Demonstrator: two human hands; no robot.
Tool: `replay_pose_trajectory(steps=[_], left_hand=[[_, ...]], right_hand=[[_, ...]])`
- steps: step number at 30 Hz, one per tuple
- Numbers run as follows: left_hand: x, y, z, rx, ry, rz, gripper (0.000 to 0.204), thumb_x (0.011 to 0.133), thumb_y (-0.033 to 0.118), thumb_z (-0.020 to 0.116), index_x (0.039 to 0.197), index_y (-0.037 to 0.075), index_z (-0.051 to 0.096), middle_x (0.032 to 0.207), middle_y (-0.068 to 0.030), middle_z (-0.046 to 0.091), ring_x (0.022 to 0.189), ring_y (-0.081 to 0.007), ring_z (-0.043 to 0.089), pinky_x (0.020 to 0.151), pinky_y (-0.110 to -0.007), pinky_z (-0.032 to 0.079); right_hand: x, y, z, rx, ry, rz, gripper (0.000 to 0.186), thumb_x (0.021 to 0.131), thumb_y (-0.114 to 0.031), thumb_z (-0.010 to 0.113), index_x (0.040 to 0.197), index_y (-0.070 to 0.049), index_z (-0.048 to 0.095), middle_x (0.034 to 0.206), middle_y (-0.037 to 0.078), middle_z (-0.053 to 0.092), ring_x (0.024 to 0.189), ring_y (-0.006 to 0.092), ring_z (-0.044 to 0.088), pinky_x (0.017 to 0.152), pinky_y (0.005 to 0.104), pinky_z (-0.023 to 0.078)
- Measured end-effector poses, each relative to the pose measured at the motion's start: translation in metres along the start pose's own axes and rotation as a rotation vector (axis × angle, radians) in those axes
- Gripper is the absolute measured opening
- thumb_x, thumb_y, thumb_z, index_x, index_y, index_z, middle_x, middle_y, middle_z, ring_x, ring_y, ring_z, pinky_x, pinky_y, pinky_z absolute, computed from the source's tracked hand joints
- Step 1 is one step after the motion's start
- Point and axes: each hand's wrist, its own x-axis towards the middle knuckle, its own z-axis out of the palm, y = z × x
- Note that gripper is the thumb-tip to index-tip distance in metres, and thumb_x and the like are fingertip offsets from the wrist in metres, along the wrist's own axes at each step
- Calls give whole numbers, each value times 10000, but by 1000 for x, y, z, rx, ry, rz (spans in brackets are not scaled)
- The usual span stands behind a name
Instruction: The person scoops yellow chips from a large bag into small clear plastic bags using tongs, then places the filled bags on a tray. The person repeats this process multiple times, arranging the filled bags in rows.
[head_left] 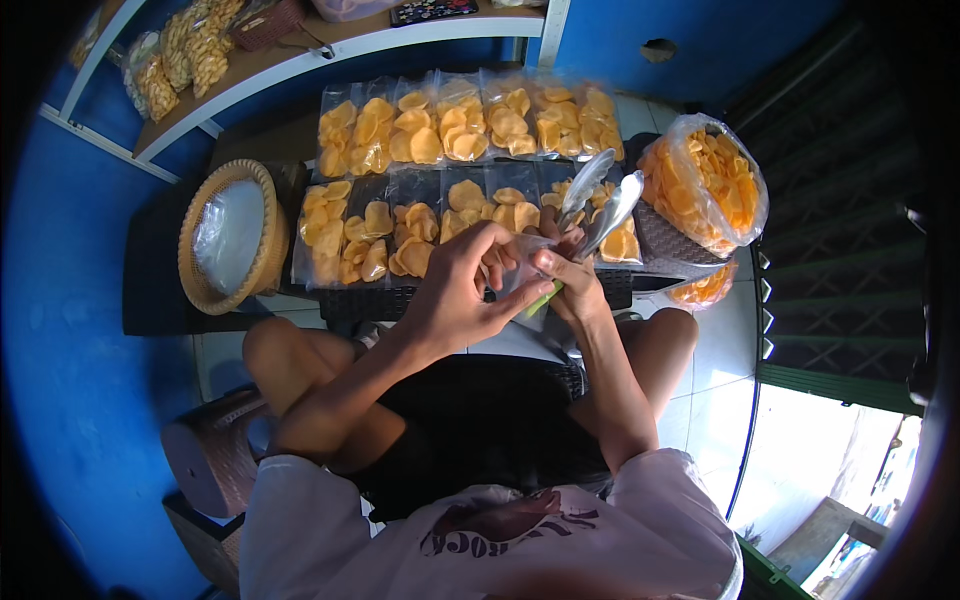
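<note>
My right hand [570,280] grips metal tongs [615,215], their two ladle ends pointing up and away over the chip bags, along with a clear plastic bag [530,250]. A green piece [540,300] shows below my thumb. My left hand [470,275] is at the bag's left side, its fingers curled on the plastic. Beyond both hands lie two rows of clear bags of round orange chips [465,125], spread on a dark woven table [380,300]. A large open sack of orange chips [700,180] stands at the right.
At left stands a round wicker basket [225,225] with clear plastic inside. A shelf [250,75] with snack bags runs along the blue wall [70,300]. A dark folding shutter [840,250] is at right, a brown stool [215,450] at lower left. Another chip bag [700,295] sits low at right.
</note>
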Motion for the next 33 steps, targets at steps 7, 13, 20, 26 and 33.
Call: replay_pose_trajectory(steps=[7,13,20,26,33], left_hand=[[-3,-7,-9,-401,64,-153,114,933,15,684,1004,-41,614,907,-64,676,791,-86,670,664,-230,573],[-2,-5,-33,-317,107,82,115,878,-15,743,970,-57,689,935,-102,693,794,-110,691,692,-218,580],[-15,13,-50,-113,60,295,178,758,-70,821,881,-38,696,840,-113,696,744,-145,677,656,-249,528],[-10,6,-57,35,144,313,181,772,-99,795,917,-56,696,860,-113,681,739,-137,636,649,-245,513],[6,-9,-71,-103,373,96,136,861,-5,770,971,-48,704,874,-77,690,715,-75,648,582,-193,516]], right_hand=[[2,-3,6,-75,39,-18,443,774,-103,814,958,-133,412,880,14,514,819,131,586,667,248,405],[3,-18,15,37,-70,-14,430,728,-66,796,933,-124,423,812,60,570,760,191,673,597,265,444],[-9,-22,37,162,-219,-91,433,740,-20,801,862,-124,399,731,37,531,618,157,594,619,268,501],[-3,-16,32,29,-113,-87,436,767,-115,802,891,-123,384,742,22,478,631,130,529,571,256,426],[15,-9,15,-36,-188,-18,844,841,-801,533,1257,-77,413,773,14,431,548,164,527,498,283,456]])
